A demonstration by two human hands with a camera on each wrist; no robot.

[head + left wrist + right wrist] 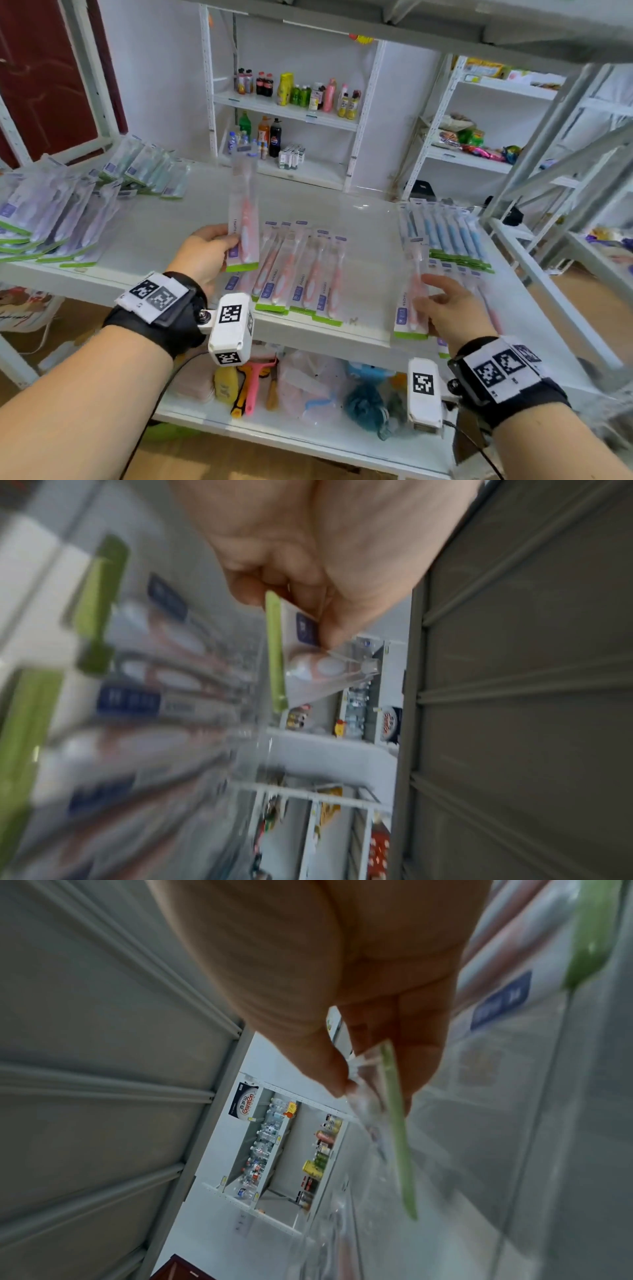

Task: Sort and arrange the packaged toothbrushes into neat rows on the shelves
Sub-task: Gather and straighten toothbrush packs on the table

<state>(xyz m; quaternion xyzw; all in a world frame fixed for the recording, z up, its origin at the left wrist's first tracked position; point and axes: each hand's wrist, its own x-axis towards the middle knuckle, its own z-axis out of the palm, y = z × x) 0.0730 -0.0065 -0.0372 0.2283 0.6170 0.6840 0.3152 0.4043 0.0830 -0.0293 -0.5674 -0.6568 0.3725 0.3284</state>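
My left hand (pixel 209 251) pinches a packaged pink toothbrush (pixel 244 219) by its lower left corner and holds it upright above the shelf (pixel 370 274). The left wrist view shows the thumb and fingers on that pack (pixel 298 653). My right hand (pixel 445 308) grips a second pink toothbrush pack (pixel 412 294) near the shelf's front edge, seen edge-on as a pack (pixel 394 1110) in the right wrist view. A row of pink packs (pixel 301 274) lies between my hands. Blue packs (pixel 448 233) lie in a row at the right.
A loose pile of purple and green packs (pixel 61 216) covers the shelf's left end. The lower shelf (pixel 308 435) holds assorted goods. Drink bottles (pixel 298 92) stand on the far rack. A grey upright (pixel 534 144) rises at the right.
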